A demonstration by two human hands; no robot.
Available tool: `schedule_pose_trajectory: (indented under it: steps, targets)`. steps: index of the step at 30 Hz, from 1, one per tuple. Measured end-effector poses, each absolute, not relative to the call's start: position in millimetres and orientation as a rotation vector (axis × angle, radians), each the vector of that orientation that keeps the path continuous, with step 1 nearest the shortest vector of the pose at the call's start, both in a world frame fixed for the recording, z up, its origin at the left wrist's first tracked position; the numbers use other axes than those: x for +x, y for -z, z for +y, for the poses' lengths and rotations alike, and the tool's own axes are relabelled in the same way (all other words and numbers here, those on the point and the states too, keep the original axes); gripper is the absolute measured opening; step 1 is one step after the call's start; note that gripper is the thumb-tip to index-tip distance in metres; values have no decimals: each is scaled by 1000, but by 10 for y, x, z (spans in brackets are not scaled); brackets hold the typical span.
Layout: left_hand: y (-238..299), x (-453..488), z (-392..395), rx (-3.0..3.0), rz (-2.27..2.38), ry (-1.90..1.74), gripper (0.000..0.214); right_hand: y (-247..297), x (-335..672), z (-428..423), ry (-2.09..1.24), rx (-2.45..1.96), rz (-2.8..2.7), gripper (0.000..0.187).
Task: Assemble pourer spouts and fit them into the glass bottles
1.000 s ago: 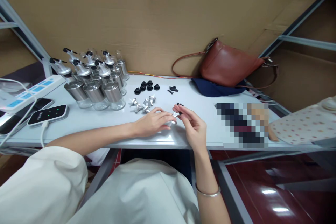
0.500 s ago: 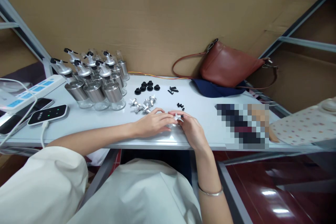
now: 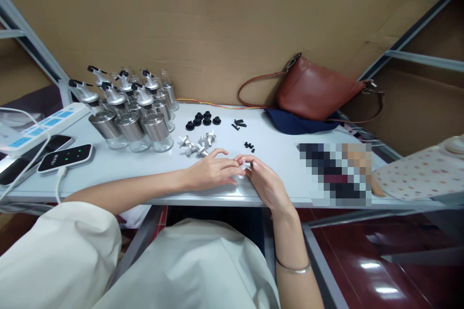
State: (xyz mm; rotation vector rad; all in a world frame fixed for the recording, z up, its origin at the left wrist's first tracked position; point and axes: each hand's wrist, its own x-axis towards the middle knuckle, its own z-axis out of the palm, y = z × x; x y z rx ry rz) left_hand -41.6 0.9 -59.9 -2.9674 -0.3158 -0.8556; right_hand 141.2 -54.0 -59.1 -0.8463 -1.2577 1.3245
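Observation:
Near the table's front edge, my two hands meet around a silver pour spout with a small black piece at its right end. My left hand has its fingers closed on the spout's left side, thumb partly hidden. My right hand pinches the black end between thumb and fingers. Several more silver pour spouts lie just beyond my left hand. Behind them sit several black ribbed stoppers. Tiny black caps and thin black strips lie past my right hand.
Glass bottles with steel sleeves, several topped with spouts, stand at the left. A power strip, a phone and a white-edged device lie farther left. A brown handbag rests on a blue cap at the back right.
My right hand has shifted slightly right and down, its wrist turning a little. The spout between my hands has tilted and dropped slightly.

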Motion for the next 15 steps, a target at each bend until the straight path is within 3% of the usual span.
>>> schedule_pose_trajectory:
  steps: [2, 8, 15]
  targets:
    - [592, -419, 8, -2987, -358, 865, 27, 622, 1429, -514, -1184, -961, -1272, 28]
    - [584, -421, 7, -3040, -372, 910, 27, 660, 1750, -261, -197, -1515, -1518, 32]
    - [578, -412, 4, -3072, -412, 870, 28, 440, 1876, 137, -262, -2030, -1867, 31]
